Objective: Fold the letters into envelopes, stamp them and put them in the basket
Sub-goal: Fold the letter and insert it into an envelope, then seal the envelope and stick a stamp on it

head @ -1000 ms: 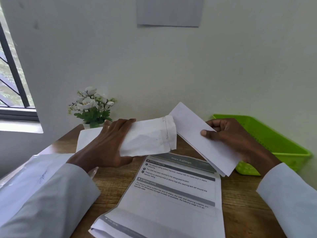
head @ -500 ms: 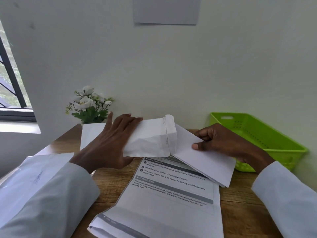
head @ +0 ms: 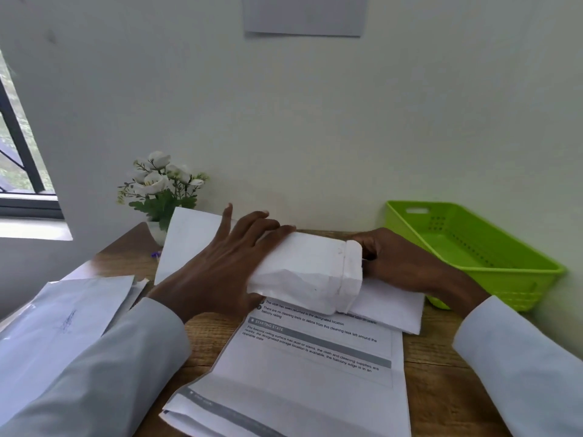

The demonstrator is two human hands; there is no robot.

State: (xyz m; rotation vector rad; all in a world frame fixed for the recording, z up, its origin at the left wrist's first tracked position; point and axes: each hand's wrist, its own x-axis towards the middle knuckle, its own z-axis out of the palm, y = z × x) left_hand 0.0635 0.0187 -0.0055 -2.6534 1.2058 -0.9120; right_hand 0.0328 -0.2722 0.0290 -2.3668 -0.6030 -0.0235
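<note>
Left hand (head: 217,269) gripping envelope (head: 309,272) above worktop (head: 441,389), right hand (head: 400,263) pinching folded letter (head: 394,307) at its mouth, letter partly inside, printed sheets (head: 315,373) beneath, green basket (head: 473,244) at right.

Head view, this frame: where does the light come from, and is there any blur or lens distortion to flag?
Head view: soft daylight from the window at left, no harsh glare; wide-angle bending curves the window frame and table edges; the hands are slightly soft, yet print on the letter stays readable.
</note>
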